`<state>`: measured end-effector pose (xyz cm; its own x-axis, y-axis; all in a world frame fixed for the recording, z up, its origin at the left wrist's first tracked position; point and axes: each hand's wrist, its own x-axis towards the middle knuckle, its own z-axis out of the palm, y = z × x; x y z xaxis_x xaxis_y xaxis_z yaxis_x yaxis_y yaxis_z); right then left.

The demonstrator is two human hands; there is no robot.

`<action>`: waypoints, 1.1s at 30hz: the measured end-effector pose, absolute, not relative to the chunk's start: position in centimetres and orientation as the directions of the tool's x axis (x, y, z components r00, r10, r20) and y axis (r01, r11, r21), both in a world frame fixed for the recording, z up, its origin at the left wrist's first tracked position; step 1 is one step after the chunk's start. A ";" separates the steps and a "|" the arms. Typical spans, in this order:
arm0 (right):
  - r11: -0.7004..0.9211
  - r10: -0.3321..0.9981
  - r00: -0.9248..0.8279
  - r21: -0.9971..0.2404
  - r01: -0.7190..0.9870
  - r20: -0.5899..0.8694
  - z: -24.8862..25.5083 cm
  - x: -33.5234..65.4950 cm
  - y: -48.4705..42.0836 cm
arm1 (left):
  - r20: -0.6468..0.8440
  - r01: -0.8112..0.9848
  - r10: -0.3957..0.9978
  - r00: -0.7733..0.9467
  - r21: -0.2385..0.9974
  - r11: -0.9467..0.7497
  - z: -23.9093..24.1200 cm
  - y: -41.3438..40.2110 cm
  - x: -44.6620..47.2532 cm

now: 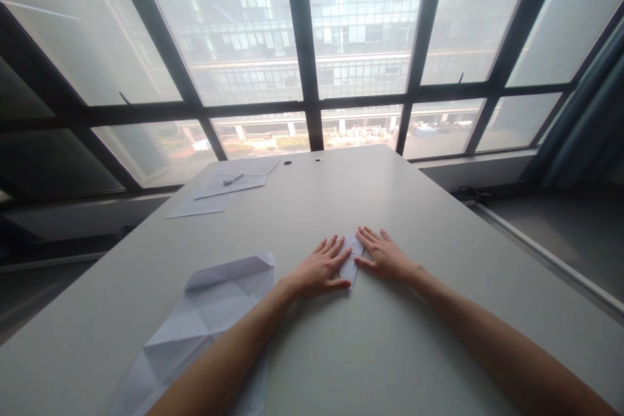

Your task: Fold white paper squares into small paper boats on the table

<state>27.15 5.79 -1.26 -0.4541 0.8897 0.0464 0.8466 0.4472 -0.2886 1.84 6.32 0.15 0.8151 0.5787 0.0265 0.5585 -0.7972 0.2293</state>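
A small folded piece of white paper (349, 265) lies on the table between my hands, its narrow tip pointing toward me. My left hand (322, 268) rests flat on its left side, fingers spread, the thumb near the lower tip. On the right edge and upper corner my right hand (381, 255) presses down with its fingers stretched out. Parts of the paper are hidden under both hands. Beneath and beside my left forearm spreads a large creased sheet of white paper (209, 305).
The white table (414, 351) reaches toward large dark-framed windows (305, 32). Several flat paper sheets (205, 205) lie at the far left, with a small white pen-like object (233, 178) on top. Two round holes (287, 163) are near the far edge. A blue curtain (580, 104) hangs at right.
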 end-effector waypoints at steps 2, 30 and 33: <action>0.448 0.890 -0.454 -0.291 0.845 0.051 -1.3 27.2 5.8 | 0.025 0.564 0.585 0.811 0.233 -0.792 0.3 6.2 1.9; 0.452 0.889 -0.453 -0.285 0.845 0.066 -1.2 27.2 5.7 | 0.073 0.578 0.614 0.786 0.266 -0.772 0.1 6.2 1.9; 0.451 0.890 -0.449 -0.291 0.843 0.079 -1.3 27.2 5.7 | 0.080 0.576 0.609 0.789 0.247 -0.779 -0.2 6.4 1.9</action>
<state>27.19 5.68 -1.30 -0.4490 0.8900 0.0795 0.8435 0.4515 -0.2911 1.90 6.39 -0.16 0.7890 0.6092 0.0799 0.5764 -0.7789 0.2471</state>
